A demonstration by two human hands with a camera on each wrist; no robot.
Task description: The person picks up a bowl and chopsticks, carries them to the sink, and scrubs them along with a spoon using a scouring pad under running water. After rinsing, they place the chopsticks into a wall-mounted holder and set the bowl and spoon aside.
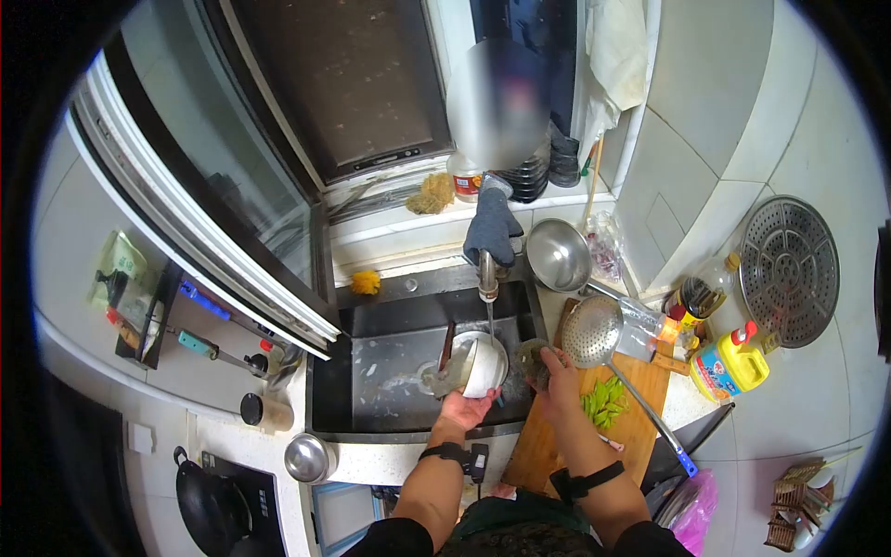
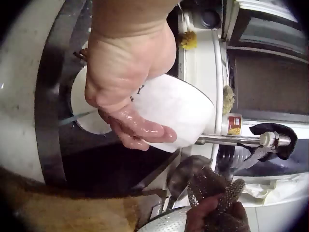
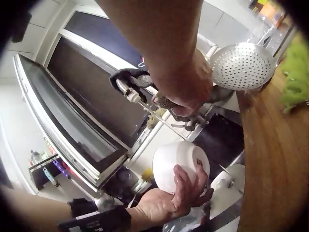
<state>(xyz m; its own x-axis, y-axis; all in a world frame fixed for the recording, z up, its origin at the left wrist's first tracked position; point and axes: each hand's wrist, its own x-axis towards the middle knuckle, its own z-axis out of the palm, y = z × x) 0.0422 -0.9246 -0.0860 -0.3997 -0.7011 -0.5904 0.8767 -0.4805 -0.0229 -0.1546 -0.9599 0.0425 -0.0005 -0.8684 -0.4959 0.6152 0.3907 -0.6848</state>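
My left hand (image 1: pixel 467 408) holds a tilted white bowl (image 1: pixel 483 371) over the black sink (image 1: pixel 371 422), with the fingers spread along its outside in the left wrist view. Another white bowl (image 3: pixel 231 186) sits lower in the sink, partly hidden by the held one. Water runs from the faucet (image 1: pixel 487 278) down beside the tilted bowl. To the right, near the sink's edge, my right hand (image 1: pixel 560 376) grips a grey-brown mesh scrubbing cloth (image 2: pixel 210 183), apart from the bowl. A brown-handled utensil (image 1: pixel 447 343) leans in the sink left of the bowls.
Right of the sink lies a wooden cutting board (image 1: pixel 543 441) with chopped green vegetables (image 1: pixel 605 401) and a perforated skimmer (image 1: pixel 594 331) above them. A metal pan (image 1: pixel 559 255) stands behind. A steel cup (image 1: pixel 309 458) is on the front left counter; a yellow detergent bottle (image 1: pixel 731 364) stands right.
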